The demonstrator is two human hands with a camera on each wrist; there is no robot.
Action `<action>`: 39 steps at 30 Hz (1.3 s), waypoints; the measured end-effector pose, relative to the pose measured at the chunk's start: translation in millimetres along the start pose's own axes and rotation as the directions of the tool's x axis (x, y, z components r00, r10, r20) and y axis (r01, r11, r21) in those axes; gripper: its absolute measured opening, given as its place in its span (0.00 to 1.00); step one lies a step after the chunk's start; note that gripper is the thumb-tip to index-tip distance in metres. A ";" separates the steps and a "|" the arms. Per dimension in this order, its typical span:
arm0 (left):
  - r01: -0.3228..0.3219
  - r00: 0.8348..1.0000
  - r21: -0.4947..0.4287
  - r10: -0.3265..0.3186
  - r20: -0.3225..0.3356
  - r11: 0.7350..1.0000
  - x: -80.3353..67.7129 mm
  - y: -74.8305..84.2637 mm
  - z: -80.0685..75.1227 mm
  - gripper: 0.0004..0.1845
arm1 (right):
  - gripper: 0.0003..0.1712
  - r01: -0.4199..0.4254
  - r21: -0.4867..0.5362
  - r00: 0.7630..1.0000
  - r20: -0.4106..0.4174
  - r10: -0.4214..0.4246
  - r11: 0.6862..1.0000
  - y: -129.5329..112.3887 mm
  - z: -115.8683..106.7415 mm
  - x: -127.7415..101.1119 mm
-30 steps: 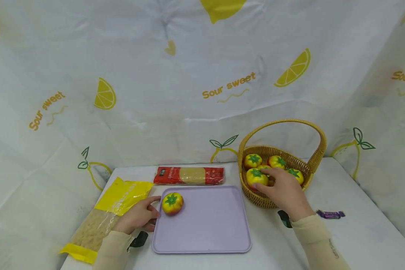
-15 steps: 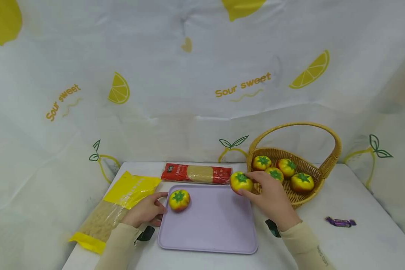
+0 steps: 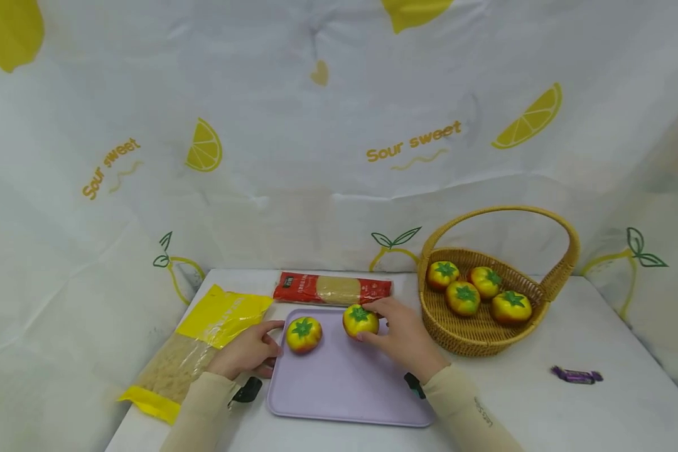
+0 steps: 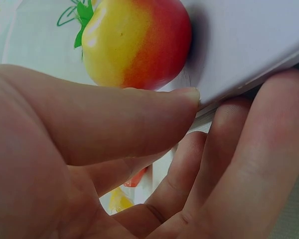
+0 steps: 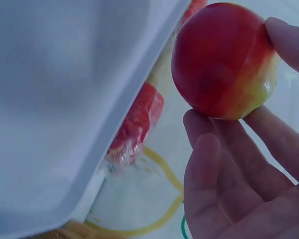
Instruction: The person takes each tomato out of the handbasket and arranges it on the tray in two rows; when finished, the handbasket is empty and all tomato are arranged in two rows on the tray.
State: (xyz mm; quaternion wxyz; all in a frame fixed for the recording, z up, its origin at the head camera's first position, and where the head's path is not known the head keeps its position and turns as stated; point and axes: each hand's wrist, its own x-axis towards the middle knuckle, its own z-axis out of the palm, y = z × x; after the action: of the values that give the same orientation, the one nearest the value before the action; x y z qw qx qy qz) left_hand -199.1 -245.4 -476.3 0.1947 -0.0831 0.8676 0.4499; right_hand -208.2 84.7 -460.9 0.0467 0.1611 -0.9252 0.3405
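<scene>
In the head view my right hand (image 3: pixel 403 336) pinches a yellow-red tomato (image 3: pixel 359 320) with a green star-shaped top, over the back of the lilac tray (image 3: pixel 344 389). The right wrist view shows that tomato (image 5: pixel 224 62) between thumb and fingertips, raised above the tray's surface. A second tomato (image 3: pixel 303 334) sits in the tray's back left corner. Beside it my left hand (image 3: pixel 248 351) holds the tray's left edge; in the left wrist view the thumb lies at the rim (image 4: pixel 229 92), fingers against the outer side.
A wicker basket (image 3: pixel 474 348) with a tall handle holds several more tomatoes at the back right. Behind the tray lies a red noodle packet (image 3: pixel 333 289). A yellow bag (image 3: pixel 198 345) lies left, partly behind my left hand. A purple wrapped candy (image 3: pixel 576 375) lies right.
My right hand has taken a tomato out of the basket and carried it left over the tray. My left hand stays at the tray's left edge. The head view has shifted slightly.
</scene>
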 end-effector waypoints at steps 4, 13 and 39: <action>0.000 1.000 -0.002 0.000 0.003 1.000 1.1 -0.4 -0.4 0.34 | 0.30 0.017 0.000 1.000 0.009 -0.017 1.000 -5.0 7.9 0.5; -0.001 1.000 0.005 0.001 -0.011 1.000 -1.3 0.5 0.3 0.33 | 0.29 0.042 0.011 0.998 0.042 -0.043 0.999 -10.5 17.5 -2.3; 0.010 1.000 0.024 -0.009 -0.010 1.000 -1.6 3.1 1.1 0.34 | 0.27 0.040 -0.015 0.996 0.083 -0.039 0.999 -13.0 21.9 -4.0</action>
State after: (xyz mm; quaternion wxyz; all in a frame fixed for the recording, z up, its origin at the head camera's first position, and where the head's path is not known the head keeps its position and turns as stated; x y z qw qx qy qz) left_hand -198.4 -242.7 -473.9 0.1935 -0.0872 0.8735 0.4382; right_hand -199.6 62.4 -470.4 0.0167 0.1928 -0.9257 0.3250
